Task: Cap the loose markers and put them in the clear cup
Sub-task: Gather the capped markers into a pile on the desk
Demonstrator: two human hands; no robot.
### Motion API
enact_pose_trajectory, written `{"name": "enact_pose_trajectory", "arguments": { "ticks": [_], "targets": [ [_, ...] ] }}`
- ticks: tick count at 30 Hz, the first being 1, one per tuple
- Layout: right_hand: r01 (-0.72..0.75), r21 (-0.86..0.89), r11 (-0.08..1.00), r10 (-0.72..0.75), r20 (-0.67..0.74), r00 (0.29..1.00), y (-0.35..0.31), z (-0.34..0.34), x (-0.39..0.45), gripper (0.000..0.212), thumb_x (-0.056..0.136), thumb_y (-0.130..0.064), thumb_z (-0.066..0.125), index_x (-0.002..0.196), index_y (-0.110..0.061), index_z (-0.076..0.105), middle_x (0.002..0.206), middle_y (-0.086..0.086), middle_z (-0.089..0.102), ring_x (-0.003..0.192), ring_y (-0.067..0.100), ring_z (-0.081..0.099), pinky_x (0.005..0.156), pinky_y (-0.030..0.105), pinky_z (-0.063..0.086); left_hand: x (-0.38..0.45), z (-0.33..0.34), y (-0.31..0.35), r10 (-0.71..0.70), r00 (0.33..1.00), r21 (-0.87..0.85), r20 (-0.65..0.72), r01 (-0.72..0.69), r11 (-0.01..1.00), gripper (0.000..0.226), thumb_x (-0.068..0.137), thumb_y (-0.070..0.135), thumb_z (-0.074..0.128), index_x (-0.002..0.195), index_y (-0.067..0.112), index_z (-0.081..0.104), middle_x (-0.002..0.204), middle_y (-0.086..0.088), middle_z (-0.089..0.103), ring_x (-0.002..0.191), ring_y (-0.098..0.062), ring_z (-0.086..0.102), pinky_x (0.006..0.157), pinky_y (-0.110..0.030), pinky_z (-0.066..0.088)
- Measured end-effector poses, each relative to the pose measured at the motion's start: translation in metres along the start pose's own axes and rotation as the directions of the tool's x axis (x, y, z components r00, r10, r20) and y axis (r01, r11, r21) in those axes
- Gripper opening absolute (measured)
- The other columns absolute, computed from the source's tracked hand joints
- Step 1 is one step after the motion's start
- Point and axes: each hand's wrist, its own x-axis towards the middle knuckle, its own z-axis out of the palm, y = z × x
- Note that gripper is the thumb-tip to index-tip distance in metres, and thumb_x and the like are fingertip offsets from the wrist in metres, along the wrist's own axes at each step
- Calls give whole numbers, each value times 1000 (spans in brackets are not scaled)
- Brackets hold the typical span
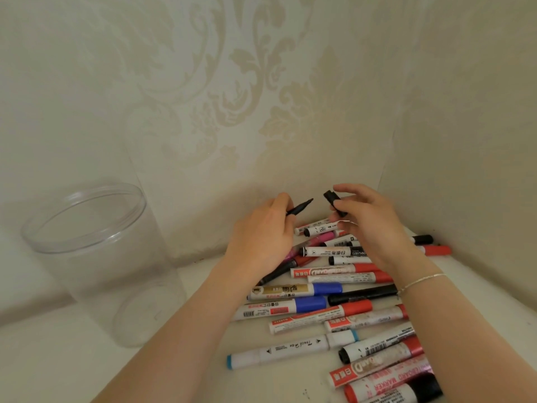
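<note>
Both hands hover above the heap of markers [334, 298] piled toward the table's [203, 382] far right corner. The left hand [261, 231] grips a thin black marker [299, 207], bare tip pointing right; the right hand [369, 219] pinches its black cap [334, 202], just apart from that tip. The clear cup [96, 257] stands upright at the left edge, well apart from the heap.

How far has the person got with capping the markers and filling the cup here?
Done: nothing visible; the clear cup looks empty. In hand: the left hand holds an uncapped black marker, the right hand its black cap, not yet joined. Left: the pile of markers on the table.
</note>
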Motion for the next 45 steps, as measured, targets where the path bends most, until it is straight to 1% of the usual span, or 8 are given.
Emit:
{"name": "enact_pose_trajectory", "arguments": {
  "ticks": [4, 14, 22, 25, 28, 32, 38, 45],
  "targets": [
    [32, -36, 999, -33, -22, 999, 2, 0, 1, 20, 87, 0, 58, 93, -15, 70, 93, 6, 68, 77, 15, 60, 77, 28, 51, -1, -1, 1, 9, 1000, 29, 1, -9, 1000, 20, 101, 30, 37, 116, 22, 48, 99, 6, 57, 76, -9, 54, 56, -19, 39],
    [59, 4, 998, -59, -28, 998, 4, 0, 4, 21, 88, 2, 56, 100, -9, 68, 89, 5, 66, 78, 16, 60, 78, 27, 52, -1, -1, 3, 30, 999, 43, 24, -31, 999, 20, 101, 29, 38, 116, 23, 48, 102, 6, 57, 78, -10, 54, 60, -22, 41],
    [26, -18, 1000, -23, 105, 994, 5, 6, 0, 17, 86, 3, 59, 97, -9, 65, 83, 7, 63, 72, 16, 59, 69, 27, 49, -2, 3, 3, 84, 996, 39, 29, -85, 996, 18, 100, 33, 39, 114, 26, 48, 98, 8, 57, 75, -9, 52, 61, -26, 43],
    [13, -3, 1000, -13, 141, 990, 5, 6, -1, 15, 86, 1, 60, 96, -8, 66, 78, 6, 64, 71, 16, 60, 69, 28, 50, -2, 5, 0, 116, 992, 38, 45, -118, 992, 20, 101, 39, 36, 116, 29, 46, 84, 11, 56, 64, -5, 51, 55, -25, 42],
    [8, 28, 1000, -12, 151, 988, 3, 4, -3, 16, 88, -2, 60, 102, -4, 67, 81, 10, 67, 72, 17, 64, 72, 28, 54, -2, 6, 0, 119, 991, -12, 67, -118, 993, 23, 101, 41, 34, 117, 28, 46, 69, 10, 53, 56, -3, 48, 49, -23, 35],
    [36, 17, 999, -38, 137, 990, 1, 10, -6, 17, 91, -9, 57, 104, -7, 68, 86, 14, 71, 74, 19, 67, 76, 31, 57, -3, 9, 6, 81, 996, -102, 36, -77, 992, 26, 101, 40, 36, 114, 23, 51, 68, 12, 51, 52, -2, 46, 48, -20, 32],
    [112, -109, 988, -100, 111, 989, -7, 15, -6, 13, 91, -11, 58, 97, -13, 70, 83, 14, 70, 65, 13, 64, 70, 27, 55, -4, 7, 13, 41, 999, -237, 2, -40, 971, 27, 100, 34, 44, 112, 19, 63, 76, 4, 63, 63, -11, 58, 63, -33, 51],
    [135, -146, 980, -123, 89, 988, -13, 16, -3, 11, 90, -12, 60, 92, -11, 71, 69, 6, 65, 55, 9, 57, 60, 21, 51, -5, 4, 18, 39, 998, -293, -41, -50, 955, 28, 99, 33, 44, 109, 18, 66, 75, 2, 65, 65, -13, 61, 66, -36, 52]
  ]
}}
